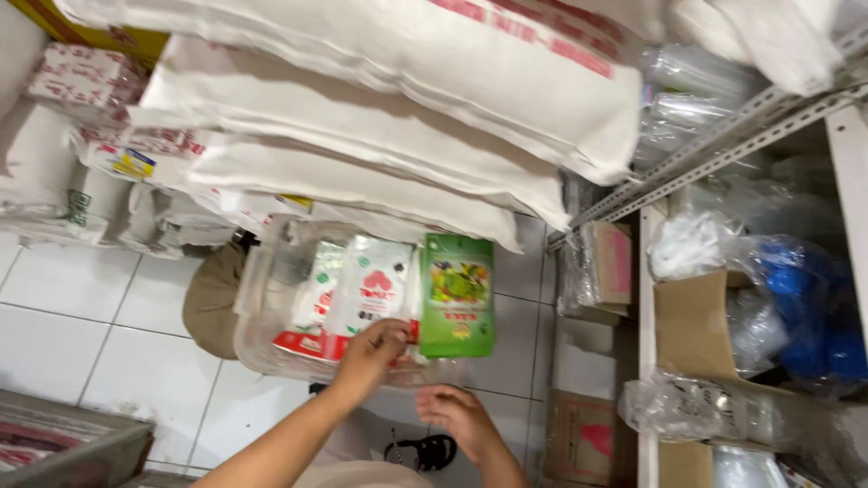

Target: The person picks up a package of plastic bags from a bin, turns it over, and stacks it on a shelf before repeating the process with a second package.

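Observation:
A clear plastic tub (258, 348) sits in front of me over the tiled floor, holding white-and-red packets (366, 280) and a green packet (457, 294) standing on end. My left hand (369, 354) reaches in from the lower left, its fingers closed on the lower edge of a white packet at the tub's near rim. My right hand (458, 417) is just below that rim, fingers loosely bent and apart, with nothing seen in it. Whether it touches the tub is unclear.
Big white sacks (362, 117) are stacked above and to the left. A brown bag (212, 303) lies behind the tub. On the right stands a metal shelf rack (723, 136) with cardboard boxes (692, 325) and plastic bags. A black sandal (425, 449) shows below.

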